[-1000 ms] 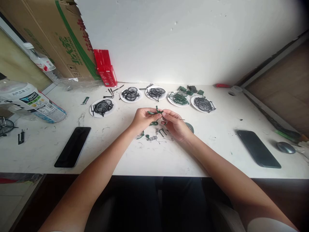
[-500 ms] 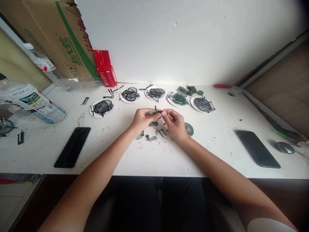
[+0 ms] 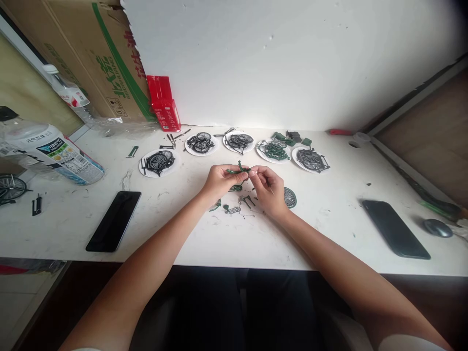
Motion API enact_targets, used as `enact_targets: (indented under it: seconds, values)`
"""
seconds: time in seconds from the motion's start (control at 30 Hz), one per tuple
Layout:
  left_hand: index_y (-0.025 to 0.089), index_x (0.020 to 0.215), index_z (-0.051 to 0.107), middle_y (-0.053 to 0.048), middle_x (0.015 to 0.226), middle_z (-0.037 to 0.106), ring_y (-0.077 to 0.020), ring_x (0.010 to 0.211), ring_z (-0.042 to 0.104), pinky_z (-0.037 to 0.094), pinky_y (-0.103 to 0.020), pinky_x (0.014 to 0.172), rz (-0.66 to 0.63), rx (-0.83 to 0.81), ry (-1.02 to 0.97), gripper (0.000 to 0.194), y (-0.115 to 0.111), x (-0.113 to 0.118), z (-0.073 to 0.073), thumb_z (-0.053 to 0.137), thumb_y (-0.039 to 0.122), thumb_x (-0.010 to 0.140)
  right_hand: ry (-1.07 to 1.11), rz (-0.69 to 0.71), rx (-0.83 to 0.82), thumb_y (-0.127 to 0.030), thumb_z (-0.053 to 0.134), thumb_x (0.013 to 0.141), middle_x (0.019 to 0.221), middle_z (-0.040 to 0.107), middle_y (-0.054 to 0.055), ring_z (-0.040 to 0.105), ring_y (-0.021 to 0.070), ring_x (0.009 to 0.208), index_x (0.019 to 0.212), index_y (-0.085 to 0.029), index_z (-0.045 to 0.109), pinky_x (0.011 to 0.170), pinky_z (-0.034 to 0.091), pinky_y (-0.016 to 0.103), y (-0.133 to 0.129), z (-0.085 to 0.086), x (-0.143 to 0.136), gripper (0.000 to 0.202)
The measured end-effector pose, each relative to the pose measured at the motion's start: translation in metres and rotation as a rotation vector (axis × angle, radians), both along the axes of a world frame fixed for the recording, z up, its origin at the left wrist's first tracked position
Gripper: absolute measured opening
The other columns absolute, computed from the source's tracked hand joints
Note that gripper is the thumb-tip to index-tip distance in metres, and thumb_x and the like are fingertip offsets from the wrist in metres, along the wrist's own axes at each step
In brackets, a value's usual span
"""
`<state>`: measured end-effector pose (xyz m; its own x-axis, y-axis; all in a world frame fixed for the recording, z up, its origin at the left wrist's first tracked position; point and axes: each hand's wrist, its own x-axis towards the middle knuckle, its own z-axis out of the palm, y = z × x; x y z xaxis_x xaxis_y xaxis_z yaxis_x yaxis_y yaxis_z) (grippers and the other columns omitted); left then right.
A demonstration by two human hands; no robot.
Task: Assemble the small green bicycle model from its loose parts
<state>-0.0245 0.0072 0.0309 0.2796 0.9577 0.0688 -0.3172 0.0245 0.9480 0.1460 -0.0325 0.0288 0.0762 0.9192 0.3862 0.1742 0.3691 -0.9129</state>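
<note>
My left hand (image 3: 220, 182) is closed on a green model bicycle frame part (image 3: 240, 166), its thin tubes sticking up above the fingertips. Thumb and fingers of my right hand (image 3: 269, 192) are pinched at the right end of that part; what lies between them is too small to make out. Below the hands on the table are a small grey rack-like piece (image 3: 234, 210), green rods (image 3: 250, 201) and other tiny loose parts. A green-rimmed spoked wheel (image 3: 290, 198) lies partly behind my right hand.
Paper plates with model bicycle parts stand in a row behind, one holding green pieces (image 3: 273, 150). A black phone (image 3: 114, 222) lies at left, a dark flat slab (image 3: 397, 229) and a mouse (image 3: 438, 227) at right. Bottles (image 3: 54, 151) and a red box (image 3: 163, 105) stand back left.
The view has shifted slightly, so everything appears a little further right. Both hands stay together at the green part, with hardly any change in grip.
</note>
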Motion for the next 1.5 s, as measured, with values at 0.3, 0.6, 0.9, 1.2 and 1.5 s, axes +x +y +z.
enact_targets:
  seconds: [0.3, 0.6, 0.9, 1.2, 1.5]
  values:
    - [0.015, 0.099, 0.087, -0.013, 0.106, 0.083, -0.0229, 0.093, 0.074, 0.058, -0.037, 0.087, 0.008, 0.010, 0.006, 0.051, -0.0027, 0.0018, 0.0013, 0.101, 0.050, 0.064, -0.013, -0.062, -0.023, -0.065, 0.080, 0.090, 0.067, 0.021, -0.008, 0.023, 0.0115, 0.060, 0.103, -0.019, 0.079, 0.057, 0.026, 0.030, -0.0025, 0.0057, 0.0015, 0.048]
    - [0.015, 0.100, 0.087, -0.013, 0.104, 0.083, -0.0235, 0.092, 0.076, 0.059, -0.038, 0.090, -0.004, 0.013, -0.006, 0.049, -0.0021, 0.0015, -0.0030, 0.101, 0.048, 0.067, 0.008, 0.024, -0.059, -0.065, 0.074, 0.094, 0.067, 0.028, -0.007, 0.026, 0.0129, 0.061, 0.101, -0.022, 0.072, 0.057, 0.030, 0.030, 0.0009, 0.0048, 0.0013, 0.045]
    - [0.014, 0.100, 0.087, -0.013, 0.104, 0.083, -0.0233, 0.093, 0.075, 0.058, -0.038, 0.090, 0.010, 0.005, -0.004, 0.050, -0.0017, 0.0018, -0.0034, 0.101, 0.048, 0.065, -0.026, 0.005, -0.057, -0.064, 0.076, 0.093, 0.069, 0.026, -0.006, 0.025, 0.0128, 0.062, 0.103, -0.021, 0.075, 0.057, 0.027, 0.030, 0.0010, 0.0059, 0.0023, 0.045]
    - [0.014, 0.096, 0.087, -0.013, 0.107, 0.082, -0.0230, 0.093, 0.074, 0.059, -0.038, 0.089, -0.014, 0.010, 0.029, 0.050, -0.0017, -0.0011, 0.0004, 0.101, 0.050, 0.064, -0.007, 0.021, -0.062, -0.064, 0.074, 0.095, 0.067, 0.026, -0.007, 0.025, 0.0124, 0.061, 0.102, -0.020, 0.075, 0.056, 0.026, 0.029, 0.0004, 0.0034, 0.0018, 0.044]
    - [0.013, 0.095, 0.084, -0.012, 0.097, 0.082, -0.0230, 0.090, 0.075, 0.059, -0.036, 0.086, -0.028, 0.001, 0.033, 0.049, -0.0030, -0.0026, 0.0047, 0.101, 0.048, 0.065, -0.029, 0.059, -0.041, -0.064, 0.068, 0.099, 0.071, 0.044, -0.004, 0.033, 0.0137, 0.064, 0.102, -0.022, 0.067, 0.058, 0.030, 0.029, 0.0035, 0.0003, 0.0041, 0.042]
